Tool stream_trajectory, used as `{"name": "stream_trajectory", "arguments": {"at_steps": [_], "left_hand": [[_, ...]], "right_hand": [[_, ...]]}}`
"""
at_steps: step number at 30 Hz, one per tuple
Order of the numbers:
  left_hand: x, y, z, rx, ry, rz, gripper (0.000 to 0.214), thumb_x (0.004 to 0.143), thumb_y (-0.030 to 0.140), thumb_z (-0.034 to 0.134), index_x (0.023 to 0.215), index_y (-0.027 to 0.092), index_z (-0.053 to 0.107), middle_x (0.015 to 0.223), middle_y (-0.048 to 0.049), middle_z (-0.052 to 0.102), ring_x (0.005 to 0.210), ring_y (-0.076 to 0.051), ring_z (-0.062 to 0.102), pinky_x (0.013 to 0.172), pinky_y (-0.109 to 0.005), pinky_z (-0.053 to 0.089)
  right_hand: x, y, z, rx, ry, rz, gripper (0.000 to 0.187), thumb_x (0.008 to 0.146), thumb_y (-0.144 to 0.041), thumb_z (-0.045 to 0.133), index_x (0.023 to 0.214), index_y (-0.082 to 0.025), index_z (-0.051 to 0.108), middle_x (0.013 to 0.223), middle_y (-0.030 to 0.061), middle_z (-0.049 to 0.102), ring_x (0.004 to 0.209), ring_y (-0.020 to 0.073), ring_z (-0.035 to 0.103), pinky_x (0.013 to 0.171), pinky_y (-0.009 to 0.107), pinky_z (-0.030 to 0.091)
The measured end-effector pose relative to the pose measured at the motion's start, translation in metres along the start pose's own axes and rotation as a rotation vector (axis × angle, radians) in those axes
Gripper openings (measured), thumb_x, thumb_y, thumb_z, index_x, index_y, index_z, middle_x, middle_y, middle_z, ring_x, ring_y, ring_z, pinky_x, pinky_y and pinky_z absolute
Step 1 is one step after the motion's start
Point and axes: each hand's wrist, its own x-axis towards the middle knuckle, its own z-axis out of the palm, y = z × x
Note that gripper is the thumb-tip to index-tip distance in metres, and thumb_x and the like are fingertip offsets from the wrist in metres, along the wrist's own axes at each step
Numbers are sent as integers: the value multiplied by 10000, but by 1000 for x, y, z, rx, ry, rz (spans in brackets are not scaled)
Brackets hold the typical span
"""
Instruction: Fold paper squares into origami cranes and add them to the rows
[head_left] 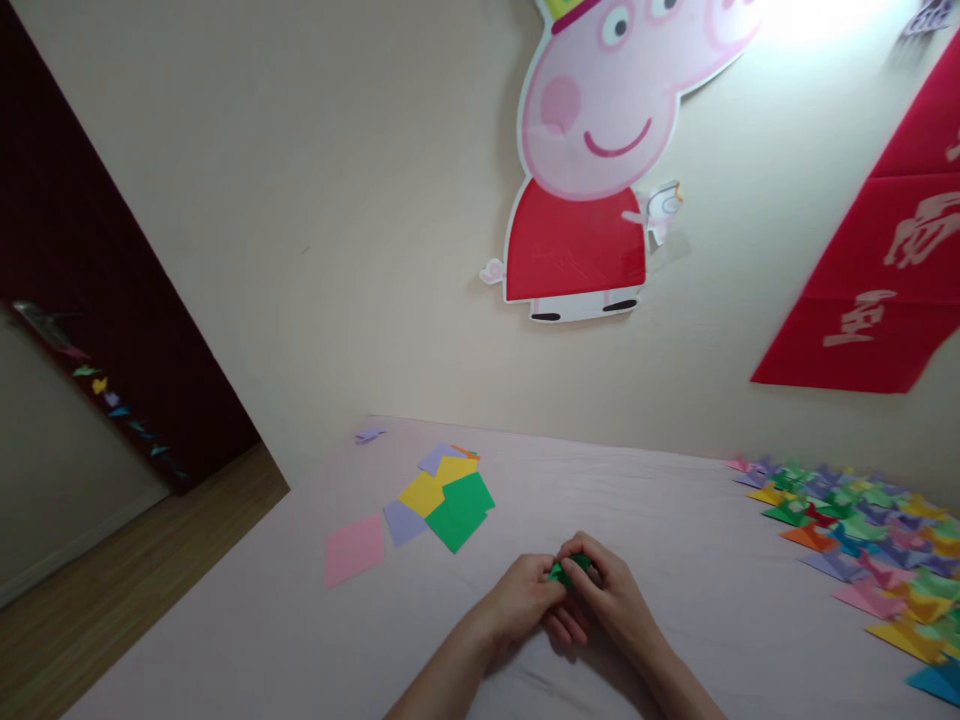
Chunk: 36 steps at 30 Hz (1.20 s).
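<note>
Close together over the front middle of the cloth-covered table, my left hand [525,598] and my right hand [604,580] both grip a small folded piece of green paper [558,572]. Thumbs and fingers of both hands are pinched on it, so most of its shape is hidden. To the left of my hands lie loose square sheets, among them green paper sheets [456,520], a yellow sheet [422,494] and a pink sheet [355,550].
Rows of colourful folded paper birds [874,560] cover the table's right side. A small purple folded paper [369,436] lies at the back left corner. Behind the table [262,620] is a wall with a cartoon pig cutout [577,240]. A dark door [97,250] stands at left.
</note>
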Motion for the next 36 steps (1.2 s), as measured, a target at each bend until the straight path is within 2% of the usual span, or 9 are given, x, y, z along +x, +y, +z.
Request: {"name": "stream_trajectory", "arguments": {"at_steps": [4, 7, 10, 14, 20, 24, 27, 31, 36], "left_hand": [[-1, 1, -5, 9, -64, -13, 384, 611, 396, 666, 854, 113, 576, 636, -59, 646, 529, -163, 627, 524, -264, 477], [-3, 1, -6, 21, -60, 3, 502, 673, 580, 631, 824, 104, 584, 661, -81, 648, 534, -165, 628, 514, -265, 464], [-4, 1, -5, 5, -49, 11, 580, 686, 663, 599, 862, 110, 576, 680, -83, 659, 521, -156, 624, 494, -249, 449], [-2, -4, -3, -8, -26, 26, 596, 716, 677, 566, 943, 126, 542, 681, -80, 673, 506, -157, 629, 477, -239, 448], [6, -19, -1, 119, 224, 121, 547, 779, 719, 476, 904, 186, 454, 612, -48, 668, 421, -158, 599, 378, -202, 382], [4, -19, 0, 267, 323, 152, 497, 847, 692, 403, 850, 197, 458, 578, -26, 654, 396, -145, 581, 354, -187, 340], [2, -16, 1, 304, 334, 156, 466, 866, 665, 382, 838, 205, 450, 547, -5, 633, 370, -127, 543, 347, -182, 318], [3, -15, 1, 297, 315, 152, 430, 874, 638, 373, 821, 215, 431, 514, 23, 593, 345, -107, 493, 340, -172, 271], [1, -9, -3, 333, 281, 155, 408, 909, 597, 361, 796, 214, 445, 477, 61, 514, 338, -99, 437, 378, -184, 269]], "right_hand": [[0, 4, 1, 27, -14, 12, 158, 810, -323, 538, 769, -198, 624, 738, 11, 631, 715, 175, 586, 665, 270, 443], [0, 5, 2, 45, -7, 27, 156, 799, -329, 549, 775, -196, 627, 732, 8, 633, 699, 172, 585, 651, 267, 444], [0, 5, 2, 85, 44, 69, 202, 807, -382, 558, 834, -192, 624, 751, 10, 640, 685, 170, 590, 639, 267, 458], [1, 7, 1, 122, 88, 100, 280, 818, -461, 559, 809, -187, 615, 693, -2, 614, 647, 168, 579, 609, 265, 456], [0, 10, 3, 142, 44, 111, 293, 831, -465, 564, 819, -178, 620, 692, 4, 638, 651, 170, 592, 630, 268, 460], [1, 10, 4, 123, 56, 101, 322, 835, -490, 566, 759, -180, 606, 650, -4, 615, 629, 163, 570, 604, 258, 439], [2, 12, 4, 83, 97, 107, 369, 823, -528, 554, 687, -185, 572, 605, -17, 565, 597, 153, 525, 571, 254, 413], [3, 15, 4, -26, 103, 95, 370, 853, -524, 499, 692, -197, 567, 613, -15, 552, 603, 160, 512, 580, 268, 409], [4, 13, 1, -182, 193, -39, 326, 877, -468, 476, 659, -227, 508, 705, 17, 566, 718, 202, 533, 671, 313, 420]]}}
